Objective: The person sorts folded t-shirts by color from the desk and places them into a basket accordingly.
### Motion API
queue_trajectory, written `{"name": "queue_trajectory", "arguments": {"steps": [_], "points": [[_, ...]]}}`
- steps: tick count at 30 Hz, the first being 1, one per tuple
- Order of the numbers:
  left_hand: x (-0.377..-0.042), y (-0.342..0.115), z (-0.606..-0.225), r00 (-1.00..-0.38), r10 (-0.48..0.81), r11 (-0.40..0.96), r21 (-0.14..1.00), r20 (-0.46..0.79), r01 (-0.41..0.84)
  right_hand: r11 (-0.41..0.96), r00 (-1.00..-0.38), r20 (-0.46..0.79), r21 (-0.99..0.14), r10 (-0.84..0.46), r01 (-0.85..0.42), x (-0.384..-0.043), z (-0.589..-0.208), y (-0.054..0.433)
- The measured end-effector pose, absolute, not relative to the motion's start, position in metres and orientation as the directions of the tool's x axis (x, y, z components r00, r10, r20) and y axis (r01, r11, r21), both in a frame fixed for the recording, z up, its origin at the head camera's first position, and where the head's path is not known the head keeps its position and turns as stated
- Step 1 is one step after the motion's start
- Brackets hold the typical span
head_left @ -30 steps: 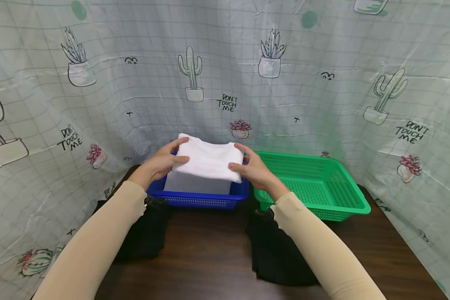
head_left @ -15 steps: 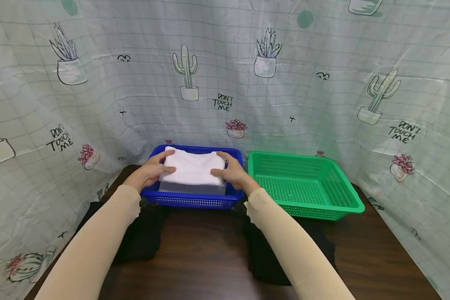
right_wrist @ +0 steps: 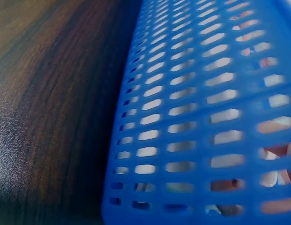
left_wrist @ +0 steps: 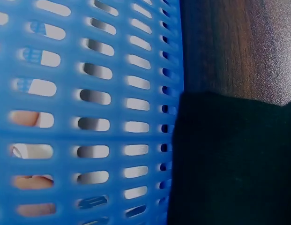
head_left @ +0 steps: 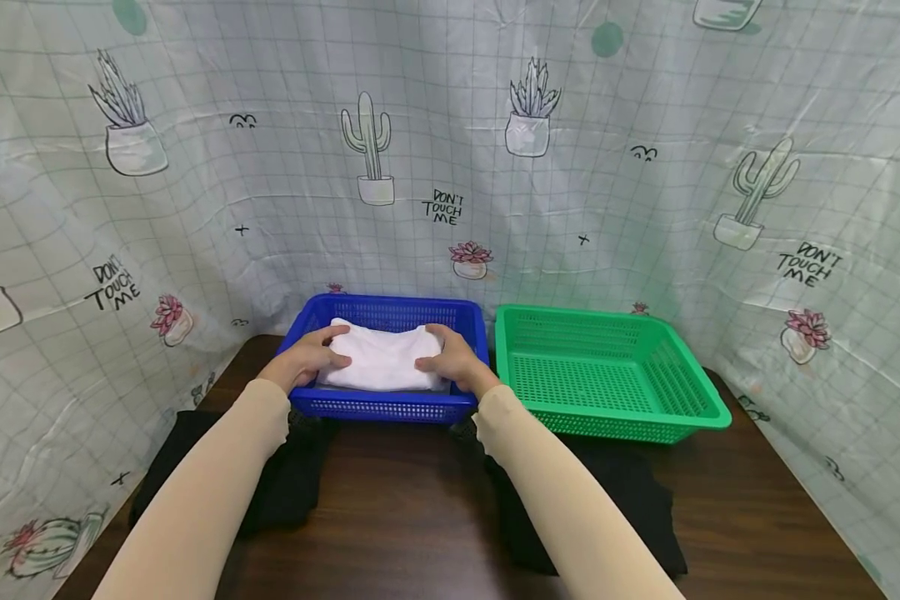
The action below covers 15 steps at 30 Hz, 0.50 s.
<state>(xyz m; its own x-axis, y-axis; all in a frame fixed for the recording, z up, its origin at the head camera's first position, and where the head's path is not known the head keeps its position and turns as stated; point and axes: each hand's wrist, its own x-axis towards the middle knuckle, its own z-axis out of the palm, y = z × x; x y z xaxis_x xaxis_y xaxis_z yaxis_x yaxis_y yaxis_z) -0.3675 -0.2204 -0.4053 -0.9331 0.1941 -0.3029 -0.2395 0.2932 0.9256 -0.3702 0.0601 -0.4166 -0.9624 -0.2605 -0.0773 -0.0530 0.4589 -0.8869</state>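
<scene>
Inside the blue basket [head_left: 390, 411], in the head view, lies a folded white cloth [head_left: 382, 358]. My left hand [head_left: 307, 357] grips its left end, thumb on top and fingers over the far edge. The right end is held the same way by my right hand [head_left: 453, 360]. Beneath the cloth, a strip of something pale shows at its front edge. Both wrist views are filled largely by the basket's slotted wall [left_wrist: 117, 136], [right_wrist: 201, 108]; bits of fingers and white show through the slots. The undersides of both hands are hidden.
A green basket [head_left: 615, 425] stands to the right of the blue one. Black cloths lie on the dark wooden table [head_left: 390, 500], one at the left [head_left: 285, 492] and one at the right [head_left: 630, 500], partly under my forearms. A printed curtain [head_left: 435, 125] hangs behind.
Both hands have lowered the white cloth from above the blue basket down inside its rim. The pale thing below it is now mostly covered. The view has shifted slightly.
</scene>
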Motion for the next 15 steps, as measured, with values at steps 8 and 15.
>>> {"name": "queue_trajectory", "arguments": {"steps": [8,15], "points": [[-0.3644,-0.2219,-0.4073,-0.911,0.212,0.378,0.89,-0.353,-0.257,0.601,-0.959,-0.14,-0.798,-0.248,-0.039,-0.3678,-0.4183,0.0522],[-0.364,-0.2197,-0.4095,-0.893,0.213,0.491,0.834,-0.397,-0.253,0.784,-0.925,-0.233,-0.612,-0.301,-0.101,-0.3705,-0.4222,0.0528]]}}
